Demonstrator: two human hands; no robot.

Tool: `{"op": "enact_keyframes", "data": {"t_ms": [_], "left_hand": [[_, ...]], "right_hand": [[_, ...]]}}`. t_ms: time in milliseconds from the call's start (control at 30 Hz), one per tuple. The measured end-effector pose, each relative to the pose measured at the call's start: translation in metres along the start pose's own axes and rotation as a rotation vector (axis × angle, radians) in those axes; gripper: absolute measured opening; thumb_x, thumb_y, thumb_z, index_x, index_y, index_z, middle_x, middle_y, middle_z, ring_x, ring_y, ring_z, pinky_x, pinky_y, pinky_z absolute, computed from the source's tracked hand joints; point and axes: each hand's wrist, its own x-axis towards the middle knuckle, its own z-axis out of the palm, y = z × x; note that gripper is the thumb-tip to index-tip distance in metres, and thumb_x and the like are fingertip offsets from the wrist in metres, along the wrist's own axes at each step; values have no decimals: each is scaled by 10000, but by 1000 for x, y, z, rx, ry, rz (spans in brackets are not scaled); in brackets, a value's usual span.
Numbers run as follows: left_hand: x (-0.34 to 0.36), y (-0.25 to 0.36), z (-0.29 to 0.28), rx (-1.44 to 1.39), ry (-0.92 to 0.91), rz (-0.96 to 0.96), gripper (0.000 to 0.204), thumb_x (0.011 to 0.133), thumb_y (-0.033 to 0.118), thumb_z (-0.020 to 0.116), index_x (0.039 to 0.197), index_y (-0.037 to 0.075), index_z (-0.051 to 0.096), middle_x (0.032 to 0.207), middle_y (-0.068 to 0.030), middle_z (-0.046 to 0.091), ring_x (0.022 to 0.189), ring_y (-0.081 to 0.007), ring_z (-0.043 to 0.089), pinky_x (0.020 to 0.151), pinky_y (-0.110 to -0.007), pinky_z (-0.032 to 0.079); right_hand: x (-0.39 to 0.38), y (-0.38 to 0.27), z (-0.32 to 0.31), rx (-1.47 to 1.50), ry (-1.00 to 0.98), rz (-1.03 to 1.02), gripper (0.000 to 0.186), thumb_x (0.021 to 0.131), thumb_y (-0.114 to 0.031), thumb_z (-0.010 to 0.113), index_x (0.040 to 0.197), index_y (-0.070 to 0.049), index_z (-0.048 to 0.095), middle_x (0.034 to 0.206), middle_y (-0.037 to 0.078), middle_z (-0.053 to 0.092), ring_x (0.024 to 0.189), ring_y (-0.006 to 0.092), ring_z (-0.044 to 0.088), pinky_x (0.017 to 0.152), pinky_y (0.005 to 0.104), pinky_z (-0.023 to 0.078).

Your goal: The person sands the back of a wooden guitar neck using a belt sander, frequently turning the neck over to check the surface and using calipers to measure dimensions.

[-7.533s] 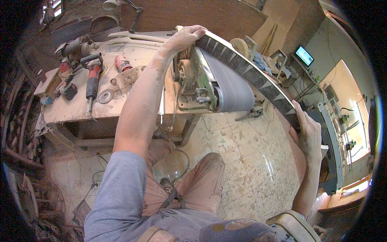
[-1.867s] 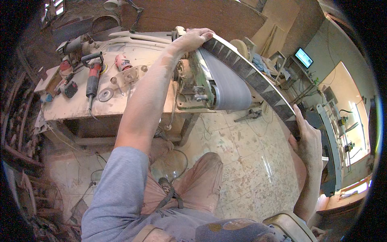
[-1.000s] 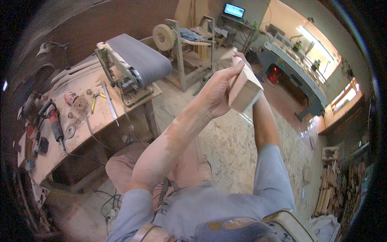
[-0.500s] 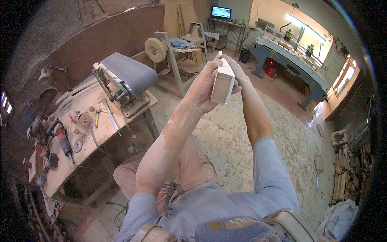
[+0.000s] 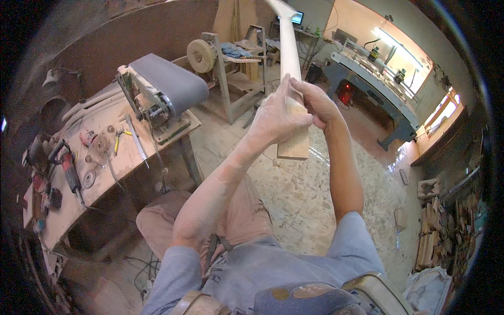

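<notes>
The left hand and the right hand are both holding a long pale piece of wood close to its near end; the wood is pointing away from the person, its squared end showing below the hands and its far part running up past the top edge of the view; the left fingers are folding across it, while the right fingers are closing around its right side, the hands meeting over it; whether the hidden fingertips are pressing underneath, I cannot tell; the wood is sitting well apart from the belt sander, which is standing on the table at the left; pliers and a red grinder are lying on that table.
</notes>
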Motion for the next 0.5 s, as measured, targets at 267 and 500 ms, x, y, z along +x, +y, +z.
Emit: {"op": "enact_keyframes", "data": {"t_ms": [267, 500], "left_hand": [[-59, 4, -31, -915, 227, -64, 721, 1027, 264, 574, 1595, 36, 192, 1491, -209, 486, 1130, -287, 684, 914, -422, 593], [-102, 0, -28, -1266, -46, -183, 622, 1061, 407, 543, 1455, -56, 412, 1256, -152, 605, 1099, -219, 661, 964, -394, 584]], "right_hand": [[8, -16, 54, 405, -67, -250, 416, 1053, -411, 552, 1168, -14, 607, 944, 112, 715, 756, 156, 710, 655, 297, 607], [41, -8, 74, 587, -288, -499, 473, 1051, -433, 535, 1190, 16, 584, 940, 123, 669, 876, 193, 708, 708, 320, 631]]}}
